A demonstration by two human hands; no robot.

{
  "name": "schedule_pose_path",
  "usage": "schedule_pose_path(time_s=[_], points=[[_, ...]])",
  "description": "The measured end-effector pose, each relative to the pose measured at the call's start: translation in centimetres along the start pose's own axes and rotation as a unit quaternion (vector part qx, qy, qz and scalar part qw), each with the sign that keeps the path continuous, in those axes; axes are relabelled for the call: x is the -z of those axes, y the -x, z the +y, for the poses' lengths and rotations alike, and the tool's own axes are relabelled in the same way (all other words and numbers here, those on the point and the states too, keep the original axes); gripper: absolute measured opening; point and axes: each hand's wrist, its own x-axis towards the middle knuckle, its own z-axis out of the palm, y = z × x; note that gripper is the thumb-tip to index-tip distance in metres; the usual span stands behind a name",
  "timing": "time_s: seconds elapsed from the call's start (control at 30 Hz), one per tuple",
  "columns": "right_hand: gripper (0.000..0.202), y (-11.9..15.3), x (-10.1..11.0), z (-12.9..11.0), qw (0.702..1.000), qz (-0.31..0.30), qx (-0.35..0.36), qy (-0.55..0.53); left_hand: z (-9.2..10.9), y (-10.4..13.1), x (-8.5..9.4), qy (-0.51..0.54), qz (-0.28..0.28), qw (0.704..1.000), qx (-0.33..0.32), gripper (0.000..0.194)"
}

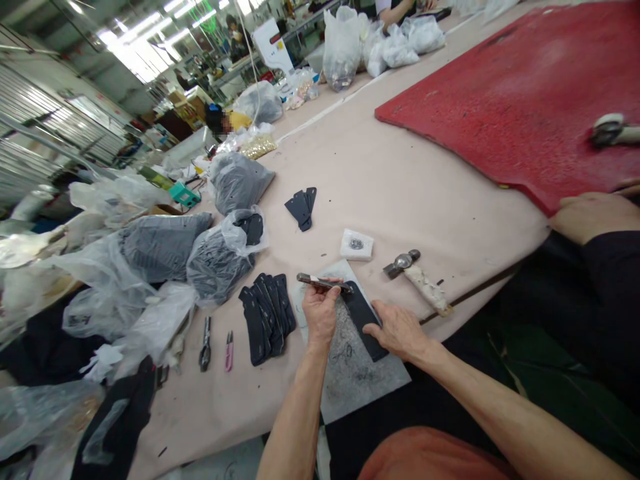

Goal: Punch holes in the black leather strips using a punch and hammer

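My left hand (pixel 320 310) grips a slim metal punch tool (pixel 320 281), whose right end is at the top of a dark flat piece (pixel 364 320). That piece lies on a grey, speckled board (pixel 350 373) at the table's front edge. My right hand (pixel 403 330) holds the piece's right edge, thumb on top of it. To the right lies a hammer (pixel 423 283) with a wrapped handle. A white block (pixel 357 245) with a dark patch is behind the board. Left of the board, several dark pieces (pixel 267 317) lie fanned in a stack.
Pink-handled snips (pixel 229 352) and a dark tool (pixel 205 343) lie left. Plastic bags of dark pieces (pixel 220 260) stand behind them. A few pieces (pixel 301 208) lie further back. At right are a red mat (pixel 500 93), another hammer (pixel 610 130) and another person's hand (pixel 595 217).
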Motion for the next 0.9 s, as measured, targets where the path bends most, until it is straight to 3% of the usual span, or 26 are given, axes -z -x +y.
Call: schedule_pose_path(time_s=[0.23,0.4,0.9], points=[[0.033,0.0,0.1,-0.1,1.000,-0.001,-0.001,0.000,-1.1,0.3,0.0,-0.116,-0.046,0.991,-0.056,0.019],[0.034,0.0,0.3,-0.2,1.000,-0.011,-0.004,0.006,-1.5,0.5,0.6,-0.191,-0.041,0.978,-0.076,0.020],[0.034,0.0,-0.1,0.0,1.000,0.019,0.006,-0.001,-2.4,0.4,0.6,-0.214,-0.053,0.965,-0.140,0.015]])
